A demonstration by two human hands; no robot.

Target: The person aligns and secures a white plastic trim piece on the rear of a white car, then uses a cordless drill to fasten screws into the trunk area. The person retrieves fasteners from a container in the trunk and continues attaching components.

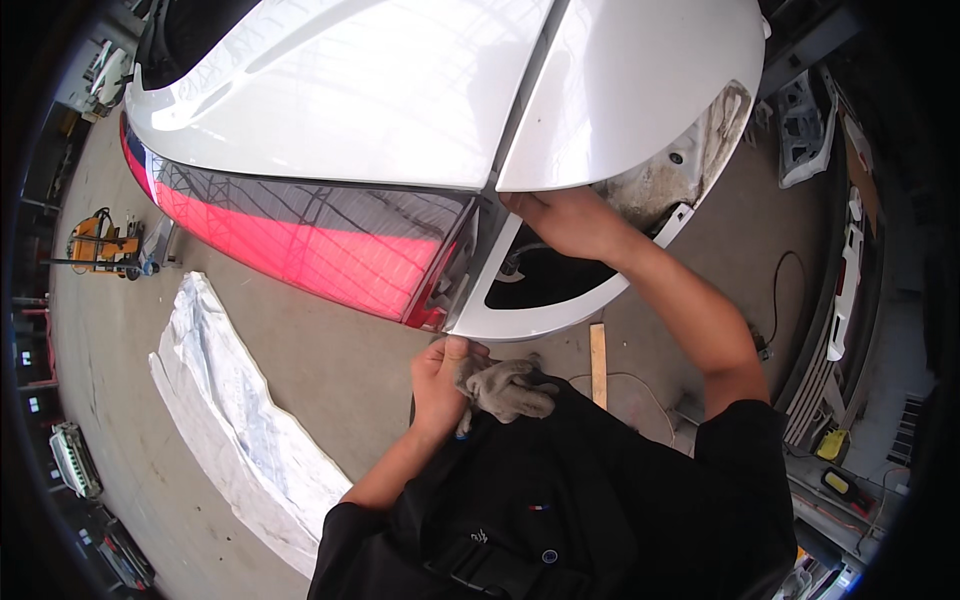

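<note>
Left hand (436, 392): fingers curled on grey glove (508, 388). Right hand (572, 222): fingertips obscured at white panel (610, 110); grip indeterminable.

The gray floor (335, 375) carries a white sheet (232, 395) and wooden strip (598, 366).

White car (390, 100); red taillight (310, 250), seemingly grey above.

Bright light is glaring off the far white bodywork (340, 100), with a lattice reflecting in the tail lamp (300, 250), while the right side is lying dimmer and fisheye distortion is bending straight edges toward blackened margins.
</note>
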